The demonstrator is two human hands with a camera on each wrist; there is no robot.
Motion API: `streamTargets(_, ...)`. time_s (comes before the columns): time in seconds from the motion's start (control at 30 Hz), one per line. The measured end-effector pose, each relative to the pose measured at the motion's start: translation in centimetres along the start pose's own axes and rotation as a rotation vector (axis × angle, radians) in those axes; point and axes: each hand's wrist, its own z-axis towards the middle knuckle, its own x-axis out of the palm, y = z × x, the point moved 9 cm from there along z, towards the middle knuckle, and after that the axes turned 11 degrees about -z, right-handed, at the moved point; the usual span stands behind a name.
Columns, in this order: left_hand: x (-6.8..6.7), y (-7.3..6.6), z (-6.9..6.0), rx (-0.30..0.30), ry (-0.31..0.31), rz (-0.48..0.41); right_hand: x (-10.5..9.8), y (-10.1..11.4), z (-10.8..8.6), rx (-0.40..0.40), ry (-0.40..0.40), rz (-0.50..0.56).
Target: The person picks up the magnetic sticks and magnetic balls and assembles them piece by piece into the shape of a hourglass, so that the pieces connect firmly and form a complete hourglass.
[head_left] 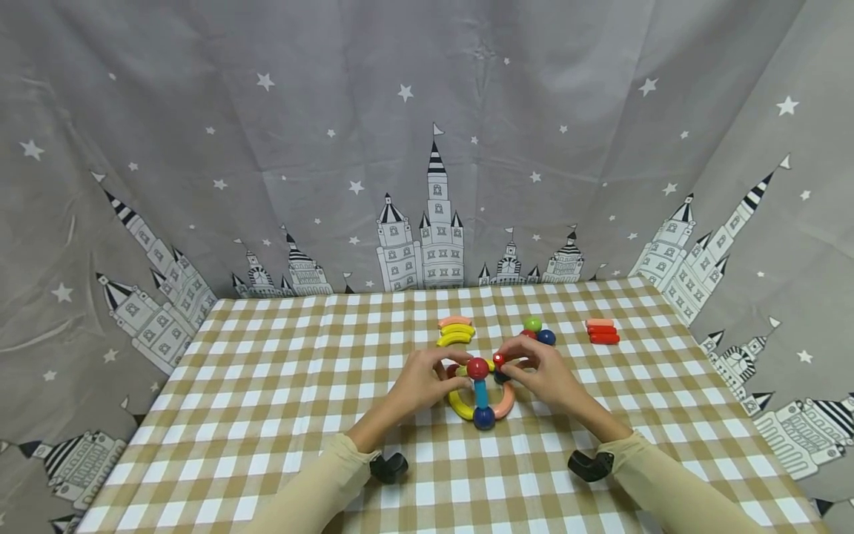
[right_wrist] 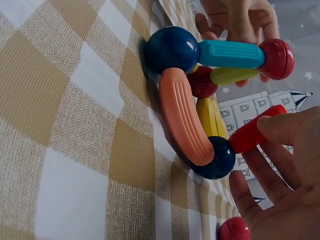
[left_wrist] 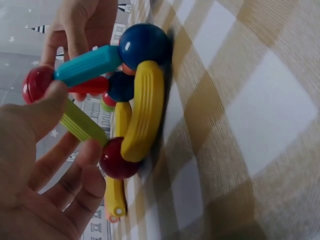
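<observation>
Left hand [head_left: 423,378] grips a green stick [left_wrist: 84,122] between thumb and fingers, the thumb close against the red ball [head_left: 477,368] at its upper end. Right hand [head_left: 547,367] pinches a red stick [right_wrist: 252,132] in a tilted position, its lower end at the right dark blue ball [right_wrist: 218,164].

Location of assembly: on the checked tablecloth [head_left: 267,393], between the hands. Base is a ring: a coral curved piece [right_wrist: 182,117] and a yellow curved piece [left_wrist: 145,110] meet at the near blue ball [head_left: 483,418]; a second yellow curved piece [right_wrist: 212,116] runs behind, between the right ball and the dark red ball [left_wrist: 119,162]. A blue stick [head_left: 481,393] rises from the near ball to the red ball on top; the green stick slopes from there to the dark red ball.

Beyond the assembly: stacked curved pieces [head_left: 456,331], a group of loose balls [head_left: 533,324], and, farther right, a row of short sticks [head_left: 603,339]. Backdrop: grey curtain [head_left: 373,67], castle print.
</observation>
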Motion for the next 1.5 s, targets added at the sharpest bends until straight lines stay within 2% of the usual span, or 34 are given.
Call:
streamTargets(0.2, 0.4, -1.7, 0.1, 0.066, -0.041, 0.000, 0.0, -0.1, 0.0, -0.024, 0.014, -0.012)
streamTargets(0.33, 0.5, -2.1, 0.2, 0.061, -0.076, -0.004, 0.2, -0.2, -0.1, -0.040, 0.020, -0.032)
streamTargets(0.53, 0.2, -2.0, 0.3, 0.020, -0.079, -0.022, 0.2, -0.2, -0.2, -0.043, 0.021, -0.057)
streamTargets(0.77, -0.5, -1.4, 0.3, -0.007, -0.080, -0.061, 0.7, 0.8, -0.7, -0.078, 0.019, -0.102)
streamTargets(1.03, -0.9, -1.1, 0.2, 0.016, -0.114, -0.060, 1.4, 1.6, -0.9, -0.099, 0.020, -0.134)
streamTargets(1.2, -0.4, -1.2, 0.3, 0.045, -0.088, -0.061, 1.5, 1.5, -1.1, -0.092, 0.007, -0.141)
streamTargets(1.5, -0.2, -1.1, 0.5, 0.027, -0.080, -0.063, 1.5, 1.2, -1.1, -0.080, -0.003, -0.139)
